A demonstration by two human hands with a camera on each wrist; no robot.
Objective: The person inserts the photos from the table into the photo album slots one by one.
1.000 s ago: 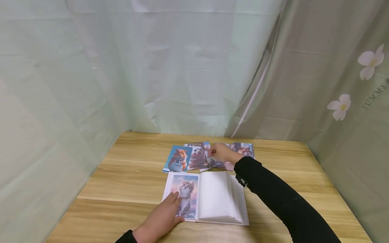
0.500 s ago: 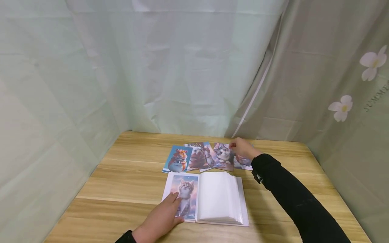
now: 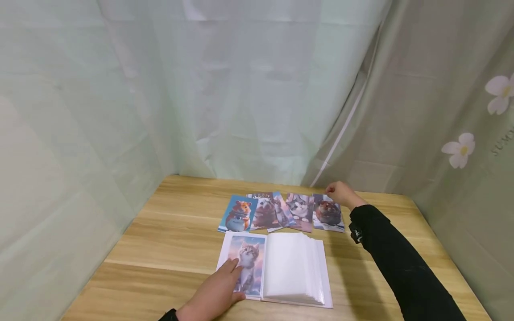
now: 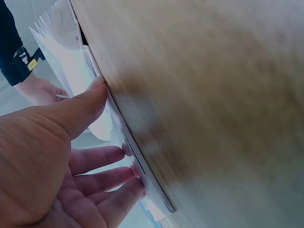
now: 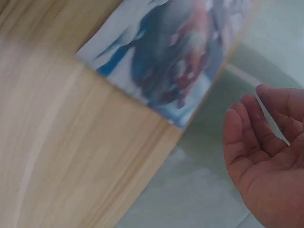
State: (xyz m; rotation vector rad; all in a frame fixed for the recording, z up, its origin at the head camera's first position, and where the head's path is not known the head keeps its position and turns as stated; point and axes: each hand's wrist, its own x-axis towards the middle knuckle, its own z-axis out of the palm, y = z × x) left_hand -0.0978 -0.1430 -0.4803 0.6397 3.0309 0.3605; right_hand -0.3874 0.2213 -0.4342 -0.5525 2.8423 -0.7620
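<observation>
Toward the far right corner of the desk [image 3: 160, 240], the right hand [image 3: 341, 195] is at the upper right corner of the brown hamster card [image 3: 328, 214], which ends the row along the far edge. From the head view I cannot tell whether its fingertips touch the card. The right wrist view shows this hand loosely bent, with only a narrow gap between thumb and fingers, and apart from the card in sight there. Nearer the front, the left hand [image 3: 213, 290] rests on the open album [image 3: 285, 267], fingers lightly spread over the kitten picture [image 3: 249, 253] and thumb at the lower edge. Only the left wrist view shows that thumb tip close up against the cover's edge, and the inner pages standing in a fan.

The cat card [image 3: 299, 207] lies just left of the hamster card; the teal card [image 3: 238, 216] forms the row's left end, and the cards between them overlap and are partly covered. The left hand hides the kitten picture's lower left part. The card in the right wrist view is blurred and cut off by the frame, and the desk's front edge is out of view.
</observation>
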